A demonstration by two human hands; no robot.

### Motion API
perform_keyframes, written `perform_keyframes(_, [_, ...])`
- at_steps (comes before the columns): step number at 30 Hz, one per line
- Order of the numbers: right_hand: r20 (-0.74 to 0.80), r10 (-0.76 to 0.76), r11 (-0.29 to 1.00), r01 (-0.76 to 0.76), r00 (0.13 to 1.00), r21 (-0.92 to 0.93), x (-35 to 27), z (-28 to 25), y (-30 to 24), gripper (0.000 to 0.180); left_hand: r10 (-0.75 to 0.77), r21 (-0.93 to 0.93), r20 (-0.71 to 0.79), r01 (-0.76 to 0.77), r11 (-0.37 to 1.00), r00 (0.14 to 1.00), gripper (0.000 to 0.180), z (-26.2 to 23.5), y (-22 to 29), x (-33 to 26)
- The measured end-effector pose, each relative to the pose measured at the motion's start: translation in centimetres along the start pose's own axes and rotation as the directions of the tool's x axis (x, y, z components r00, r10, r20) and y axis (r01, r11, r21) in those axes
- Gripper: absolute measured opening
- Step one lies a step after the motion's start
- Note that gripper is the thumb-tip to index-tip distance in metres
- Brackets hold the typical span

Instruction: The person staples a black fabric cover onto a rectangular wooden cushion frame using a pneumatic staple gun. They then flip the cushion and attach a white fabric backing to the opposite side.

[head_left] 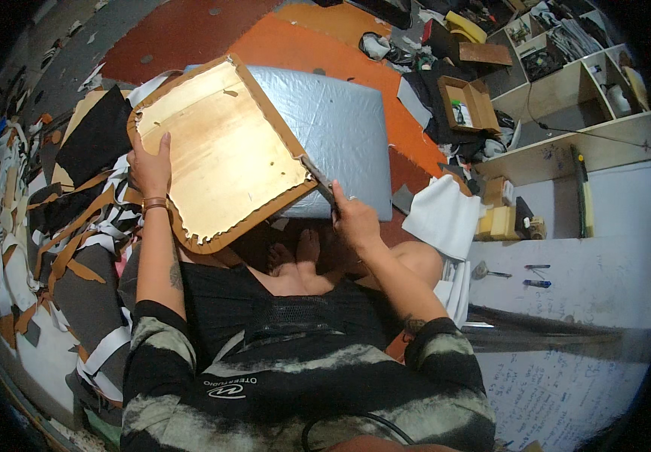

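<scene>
A wooden panel [223, 143] with rounded corners is tilted over my lap, its bare plywood face toward me. Tan leather [265, 96] wraps around its edges, and the folded-over border is ragged and whitish. My left hand [152, 166] grips the panel's left edge, thumb on the wood and fingers hidden behind. Closed around a long, narrow metal tool [319, 175], my right hand [355, 220] is by the panel's right corner. The tool's tip touches the leather border there; my fist hides its handle, so its exact kind is unclear. Under the panel lies a cushion-like block [340, 113] in silvery plastic.
Leather and fabric scraps [76, 248] pile up on the left. An open cardboard box [468, 104] stands at the back right, near wooden shelving [566, 128]. White material [442, 215] lies by my right knee. Pens [537, 284] rest on the white written-on surface at right.
</scene>
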State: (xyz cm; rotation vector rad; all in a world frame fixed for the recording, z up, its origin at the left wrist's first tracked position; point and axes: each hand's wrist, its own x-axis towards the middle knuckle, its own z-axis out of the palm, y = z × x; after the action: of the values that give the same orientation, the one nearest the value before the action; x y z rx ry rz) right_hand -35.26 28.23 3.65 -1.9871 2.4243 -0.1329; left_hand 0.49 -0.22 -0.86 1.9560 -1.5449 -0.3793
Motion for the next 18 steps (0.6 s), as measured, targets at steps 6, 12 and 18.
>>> perform_keyframes(6, [-0.255,0.503,0.784,-0.313,0.826,0.536,0.1,0.1,0.6,0.063,-0.02,-0.052,-0.008,0.02,0.998,1.0,0.089,0.6,-0.6,0.2])
perform_keyframes(12, [-0.048,0.181,0.977,-0.174,0.982,0.125,-1.0,-2.7,-0.9,0.069,-0.029,-0.094,-0.025,0.027,0.995,0.999,0.085,0.4,-1.0,0.0])
perform_keyframes(18, [-0.054,0.084,0.995,-0.086,0.995,-0.043,0.2,-2.7,-1.7,0.078,-0.012,-0.107,-0.041,0.007,0.994,0.999,0.085,0.7,-0.6,-0.1])
